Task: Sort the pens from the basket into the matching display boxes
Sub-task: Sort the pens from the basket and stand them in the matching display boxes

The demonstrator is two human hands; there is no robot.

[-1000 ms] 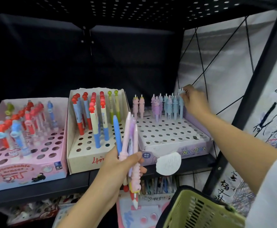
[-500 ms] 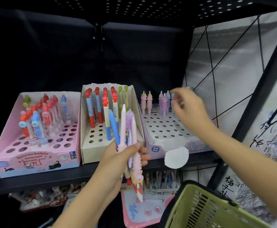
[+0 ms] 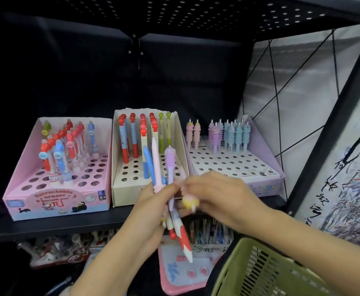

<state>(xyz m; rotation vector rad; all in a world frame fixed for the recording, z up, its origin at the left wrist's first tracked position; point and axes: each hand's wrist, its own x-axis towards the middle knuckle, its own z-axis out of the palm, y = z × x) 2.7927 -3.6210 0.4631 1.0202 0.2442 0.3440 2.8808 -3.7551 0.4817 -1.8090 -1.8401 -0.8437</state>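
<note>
My left hand [image 3: 153, 201] grips a bunch of pens [image 3: 164, 178], blue, pink and purple, upright in front of the shelf. My right hand [image 3: 219, 195] has its fingers pinched on a pink unicorn pen [image 3: 190, 202] at the bunch, its yellow end pointing down. On the shelf stand three display boxes: a pink box [image 3: 55, 199] at left, a cream box [image 3: 123, 195] in the middle, and a lilac unicorn box [image 3: 266, 189] at right. The green basket [image 3: 260, 272] hangs at the bottom right.
A black shelf [image 3: 46, 225] carries the boxes, with a perforated black shelf above. A black frame post [image 3: 324, 129] and a scribbled paper wall stand at right. More stationery and a pink case [image 3: 181, 272] lie on the lower shelf.
My right hand has come back from the rear row of the lilac box to the bunch in my left hand and now pinches a pink unicorn pen. The view has tilted down and left.
</note>
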